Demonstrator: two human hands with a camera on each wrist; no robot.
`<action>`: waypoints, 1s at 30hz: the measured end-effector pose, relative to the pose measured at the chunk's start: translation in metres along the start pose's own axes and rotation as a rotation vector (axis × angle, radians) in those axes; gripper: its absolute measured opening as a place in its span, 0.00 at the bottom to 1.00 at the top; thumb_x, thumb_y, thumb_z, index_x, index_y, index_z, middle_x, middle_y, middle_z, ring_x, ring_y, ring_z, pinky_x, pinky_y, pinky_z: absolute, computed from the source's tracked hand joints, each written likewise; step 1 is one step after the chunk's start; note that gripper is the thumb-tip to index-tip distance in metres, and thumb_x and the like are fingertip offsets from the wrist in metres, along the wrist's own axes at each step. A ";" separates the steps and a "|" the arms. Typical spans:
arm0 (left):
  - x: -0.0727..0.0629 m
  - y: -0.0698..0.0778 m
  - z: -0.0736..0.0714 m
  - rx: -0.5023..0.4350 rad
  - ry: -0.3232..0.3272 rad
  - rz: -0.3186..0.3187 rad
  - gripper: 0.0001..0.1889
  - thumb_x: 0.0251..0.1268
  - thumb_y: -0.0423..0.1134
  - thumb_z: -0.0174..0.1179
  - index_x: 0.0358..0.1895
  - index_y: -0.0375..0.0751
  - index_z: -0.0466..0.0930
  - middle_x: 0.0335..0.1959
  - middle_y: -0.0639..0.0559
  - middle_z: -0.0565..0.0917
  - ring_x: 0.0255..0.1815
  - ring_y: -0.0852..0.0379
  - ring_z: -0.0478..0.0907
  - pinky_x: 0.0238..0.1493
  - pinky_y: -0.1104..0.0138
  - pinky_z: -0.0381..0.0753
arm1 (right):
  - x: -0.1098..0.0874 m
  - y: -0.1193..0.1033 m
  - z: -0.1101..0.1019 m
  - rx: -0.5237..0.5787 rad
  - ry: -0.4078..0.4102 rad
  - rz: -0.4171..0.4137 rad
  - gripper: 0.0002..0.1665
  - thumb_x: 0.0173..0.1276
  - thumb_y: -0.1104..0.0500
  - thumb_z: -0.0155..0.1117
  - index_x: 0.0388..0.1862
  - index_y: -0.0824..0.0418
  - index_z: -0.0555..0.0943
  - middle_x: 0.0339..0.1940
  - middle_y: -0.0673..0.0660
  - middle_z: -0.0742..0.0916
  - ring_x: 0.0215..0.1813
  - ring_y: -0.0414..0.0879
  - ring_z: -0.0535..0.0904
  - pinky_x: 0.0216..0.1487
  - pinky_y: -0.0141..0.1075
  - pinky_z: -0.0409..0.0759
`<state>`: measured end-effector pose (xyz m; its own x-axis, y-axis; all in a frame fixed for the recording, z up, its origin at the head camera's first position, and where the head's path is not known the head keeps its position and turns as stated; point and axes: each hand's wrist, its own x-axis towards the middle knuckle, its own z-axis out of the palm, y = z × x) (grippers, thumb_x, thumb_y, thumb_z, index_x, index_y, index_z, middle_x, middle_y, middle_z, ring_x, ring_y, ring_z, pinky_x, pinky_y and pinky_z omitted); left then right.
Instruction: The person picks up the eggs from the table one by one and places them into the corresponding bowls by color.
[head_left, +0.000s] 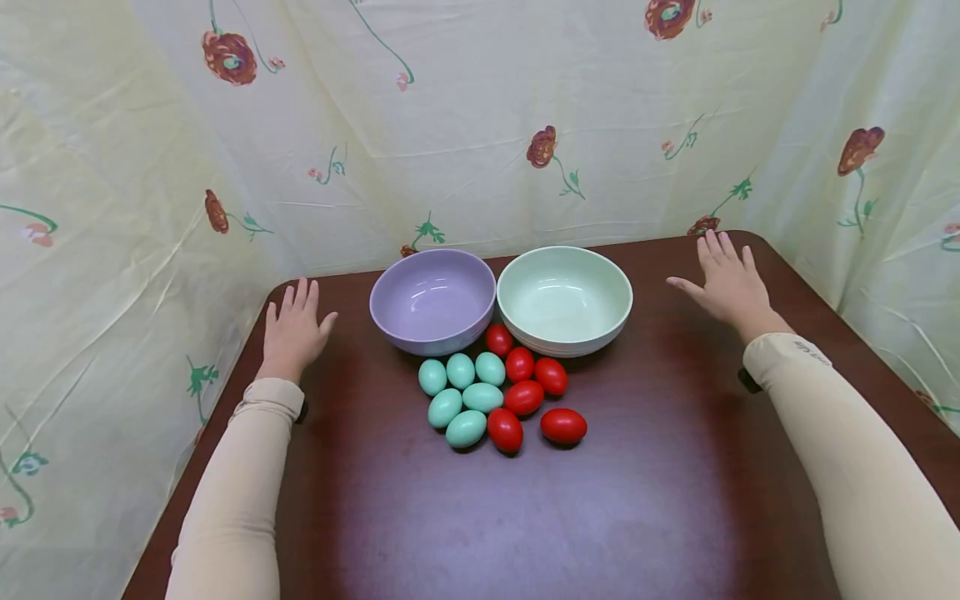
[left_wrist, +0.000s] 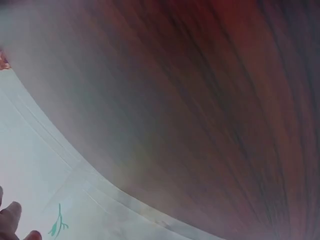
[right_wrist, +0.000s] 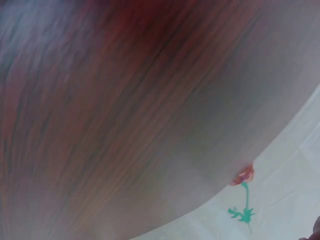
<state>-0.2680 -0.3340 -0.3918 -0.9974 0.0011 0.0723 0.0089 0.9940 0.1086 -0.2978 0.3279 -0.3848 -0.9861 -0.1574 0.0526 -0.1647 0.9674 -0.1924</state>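
Observation:
My left hand (head_left: 291, 333) is spread flat near the table's left edge, left of a purple bowl (head_left: 433, 300), holding nothing. On the other side, my right hand (head_left: 727, 283) lies with fingers spread toward the far right corner, right of a pale green bowl (head_left: 565, 300). Both bowls stand side by side at the back, with nothing inside. In front of them, several mint-green eggs (head_left: 461, 371) are grouped on the left and several red eggs (head_left: 524, 397) on the right. Only fingertips (left_wrist: 10, 217) show in the left wrist view's corner.
A dark brown wooden table (head_left: 525, 525) carries everything. Behind it and along both sides hangs a pale curtain (head_left: 465, 125) printed with flowers, close to the table's back edge. Long cream sleeves (head_left: 232, 500) cover both arms.

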 end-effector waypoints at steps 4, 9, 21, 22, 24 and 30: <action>0.000 0.003 0.002 -0.028 -0.001 -0.008 0.38 0.79 0.50 0.42 0.80 0.34 0.39 0.81 0.33 0.42 0.81 0.31 0.38 0.77 0.36 0.36 | 0.001 -0.005 0.003 0.033 0.002 -0.009 0.60 0.74 0.26 0.34 0.78 0.74 0.37 0.80 0.73 0.40 0.82 0.67 0.31 0.77 0.65 0.29; -0.001 0.007 0.001 -0.055 0.002 -0.017 0.37 0.79 0.49 0.43 0.80 0.33 0.41 0.81 0.33 0.42 0.81 0.31 0.38 0.77 0.35 0.36 | 0.002 -0.013 0.005 0.091 0.003 -0.002 0.61 0.73 0.26 0.35 0.78 0.74 0.34 0.80 0.73 0.39 0.81 0.67 0.31 0.77 0.65 0.31; -0.005 0.015 0.002 -0.127 -0.005 0.010 0.37 0.79 0.49 0.42 0.80 0.34 0.39 0.81 0.34 0.42 0.81 0.32 0.39 0.76 0.35 0.40 | 0.001 -0.031 0.003 0.262 0.003 -0.002 0.58 0.75 0.31 0.43 0.78 0.73 0.35 0.80 0.71 0.38 0.82 0.64 0.28 0.78 0.64 0.31; -0.005 0.016 0.003 -0.134 -0.007 0.013 0.37 0.79 0.49 0.42 0.80 0.34 0.39 0.81 0.34 0.41 0.81 0.32 0.38 0.77 0.36 0.41 | 0.000 -0.032 0.004 0.278 0.000 0.002 0.58 0.75 0.31 0.43 0.78 0.73 0.34 0.81 0.70 0.37 0.82 0.64 0.27 0.78 0.64 0.31; -0.005 0.017 0.003 -0.151 -0.003 0.019 0.37 0.79 0.48 0.42 0.80 0.34 0.38 0.81 0.34 0.40 0.81 0.31 0.38 0.77 0.37 0.42 | 0.000 -0.032 0.005 0.302 -0.006 0.007 0.58 0.76 0.32 0.43 0.78 0.72 0.34 0.80 0.70 0.36 0.82 0.63 0.26 0.78 0.63 0.29; -0.006 0.021 0.004 -0.202 -0.005 0.021 0.38 0.79 0.48 0.43 0.80 0.34 0.37 0.81 0.35 0.40 0.81 0.32 0.38 0.77 0.39 0.46 | -0.001 -0.037 0.009 0.355 -0.029 0.027 0.57 0.76 0.32 0.42 0.78 0.73 0.34 0.80 0.69 0.35 0.81 0.62 0.25 0.78 0.63 0.28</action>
<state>-0.2626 -0.3125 -0.3935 -0.9972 0.0223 0.0715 0.0431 0.9517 0.3039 -0.2903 0.2905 -0.3862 -0.9895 -0.1438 0.0158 -0.1308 0.8429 -0.5220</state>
